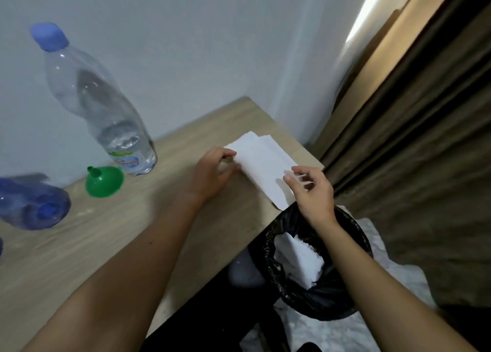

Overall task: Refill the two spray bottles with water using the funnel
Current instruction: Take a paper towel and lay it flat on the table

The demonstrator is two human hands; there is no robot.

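Table (79,258) of pale wood, seemingly, meets grey wall (159,46).

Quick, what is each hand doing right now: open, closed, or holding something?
Left hand: pinches the near edge of the white tissue.
Right hand: fingers loosely curled at the tissue's other end; grip cannot be told.

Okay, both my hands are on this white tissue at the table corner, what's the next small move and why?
Probably lift the white tissue off the table: your left hand pinches its near edge and your right hand holds the other end. It overhangs the corner right above the black-lined bin, which already holds crumpled tissue.
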